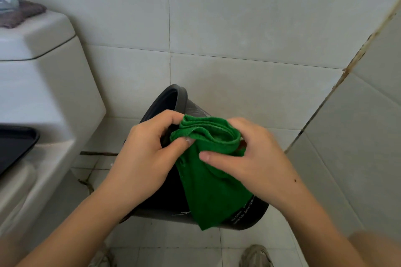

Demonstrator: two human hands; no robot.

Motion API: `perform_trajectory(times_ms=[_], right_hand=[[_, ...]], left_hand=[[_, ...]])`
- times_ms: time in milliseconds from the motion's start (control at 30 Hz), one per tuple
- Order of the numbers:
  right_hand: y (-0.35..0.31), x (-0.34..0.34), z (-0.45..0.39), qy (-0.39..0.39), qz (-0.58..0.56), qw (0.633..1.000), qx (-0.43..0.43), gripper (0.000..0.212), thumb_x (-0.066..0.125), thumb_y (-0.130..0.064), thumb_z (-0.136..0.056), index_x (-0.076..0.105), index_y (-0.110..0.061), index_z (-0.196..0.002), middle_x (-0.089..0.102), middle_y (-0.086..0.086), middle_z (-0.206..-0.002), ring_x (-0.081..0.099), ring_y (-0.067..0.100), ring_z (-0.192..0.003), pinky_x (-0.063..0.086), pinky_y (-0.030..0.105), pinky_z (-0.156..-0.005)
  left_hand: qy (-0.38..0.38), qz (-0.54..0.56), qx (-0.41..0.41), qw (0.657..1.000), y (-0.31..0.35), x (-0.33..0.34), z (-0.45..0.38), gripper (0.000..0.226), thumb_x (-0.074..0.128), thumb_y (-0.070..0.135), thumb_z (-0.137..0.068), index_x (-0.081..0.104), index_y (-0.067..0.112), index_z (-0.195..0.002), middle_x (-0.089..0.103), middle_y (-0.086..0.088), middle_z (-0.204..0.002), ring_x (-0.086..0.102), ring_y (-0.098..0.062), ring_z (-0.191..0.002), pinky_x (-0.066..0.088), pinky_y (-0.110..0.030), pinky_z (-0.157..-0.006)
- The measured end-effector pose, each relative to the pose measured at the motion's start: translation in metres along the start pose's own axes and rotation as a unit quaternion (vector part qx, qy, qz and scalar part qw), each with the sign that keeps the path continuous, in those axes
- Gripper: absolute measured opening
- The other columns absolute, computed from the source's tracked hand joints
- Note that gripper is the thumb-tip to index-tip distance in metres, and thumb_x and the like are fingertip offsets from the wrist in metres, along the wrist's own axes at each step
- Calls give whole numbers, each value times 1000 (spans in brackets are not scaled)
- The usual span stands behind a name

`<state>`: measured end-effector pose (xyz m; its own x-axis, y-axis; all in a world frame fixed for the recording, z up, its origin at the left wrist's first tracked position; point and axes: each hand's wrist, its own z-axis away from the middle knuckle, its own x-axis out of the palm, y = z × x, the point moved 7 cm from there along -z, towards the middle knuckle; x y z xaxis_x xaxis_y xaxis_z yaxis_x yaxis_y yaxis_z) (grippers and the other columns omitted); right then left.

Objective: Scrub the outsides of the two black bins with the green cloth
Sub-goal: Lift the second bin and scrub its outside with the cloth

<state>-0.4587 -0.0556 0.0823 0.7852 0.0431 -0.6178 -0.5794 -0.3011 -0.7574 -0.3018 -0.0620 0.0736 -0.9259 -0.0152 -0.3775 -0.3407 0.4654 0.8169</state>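
A black bin (173, 102) lies tilted on the tiled floor, its open rim toward the back wall and its base toward me. Only this one bin is in view. The green cloth (208, 182) is folded over at its top and hangs down across the bin's side. My left hand (149, 154) pinches the cloth's upper left fold between thumb and fingers. My right hand (249, 158) grips the folded top from the right, thumb across the front. Both hands sit just above the bin and hide its middle.
A white toilet tank (47, 84) stands at left, with a brown cloth (21, 13) on its lid and a dark seat (15, 147) below. Tiled walls meet in a corner (338, 84) at right. My shoes (258, 256) show at the bottom edge.
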Motion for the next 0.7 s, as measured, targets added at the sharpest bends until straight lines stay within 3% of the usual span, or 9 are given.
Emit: perform_trajectory(times_ms=[67, 200, 300, 400, 467, 567, 700], right_hand=[[-2, -4, -2, 30, -28, 999, -16, 23, 72, -46, -71, 67, -31, -88, 68, -12, -82, 65, 7, -79, 55, 45, -70], [3, -36, -5, 103, -12, 994, -23, 21, 70, -36, -72, 68, -19, -84, 68, -2, -75, 65, 18, -72, 54, 50, -67], [-1, -68, -1, 130, -29, 990, -48, 7, 71, -11, -82, 65, -13, -79, 63, 7, -72, 59, 27, -69, 48, 48, -63], [-19, -84, 7, 76, -51, 990, -103, 24, 74, -30, -72, 64, -11, -80, 62, 12, -72, 59, 33, -71, 48, 44, -59], [-31, -75, 10, -34, -128, 983, -130, 35, 80, -42, -64, 67, -15, -83, 67, 4, -72, 65, 23, -68, 53, 30, -55], [-30, -52, 7, -137, -309, 937, -88, 24, 79, -19, -55, 71, -18, -77, 69, 1, -72, 67, 14, -64, 52, 20, -57], [1, -10, -6, -119, -408, 901, 85, 16, 68, 0, -66, 73, -10, -76, 71, 8, -73, 69, 17, -63, 54, 24, -54]], left_hand=[[-5, 34, -15, 999, 0, 1, -1, 26, 66, 18, -78, 66, 38, -95, 73, 20, -90, 69, 2, -82, 51, -11, -70], [4, 34, -68, 997, -8, 2, 2, 38, 81, 27, -74, 65, 46, -103, 73, 26, -96, 70, 4, -90, 54, -16, -77], [37, 41, -97, 994, -16, -3, 1, 39, 80, 18, -76, 67, 41, -105, 74, 24, -88, 70, 5, -81, 53, -13, -72], [57, 62, -113, 990, -18, -10, -2, 36, 77, 10, -78, 68, 38, -100, 75, 21, -81, 69, 5, -72, 52, -10, -68], [60, 62, -111, 990, -16, -13, -4, 38, 76, 8, -79, 68, 39, -100, 76, 19, -83, 70, 4, -72, 53, -11, -68], [52, 52, -106, 992, -13, -10, -5, 39, 74, 3, -81, 69, 35, -102, 76, 15, -86, 70, 3, -73, 54, -13, -69], [11, 65, -111, 992, -13, 0, -2, 35, 73, -1, -82, 72, 22, -109, 79, 5, -85, 75, -9, -78, 60, -29, -74]])
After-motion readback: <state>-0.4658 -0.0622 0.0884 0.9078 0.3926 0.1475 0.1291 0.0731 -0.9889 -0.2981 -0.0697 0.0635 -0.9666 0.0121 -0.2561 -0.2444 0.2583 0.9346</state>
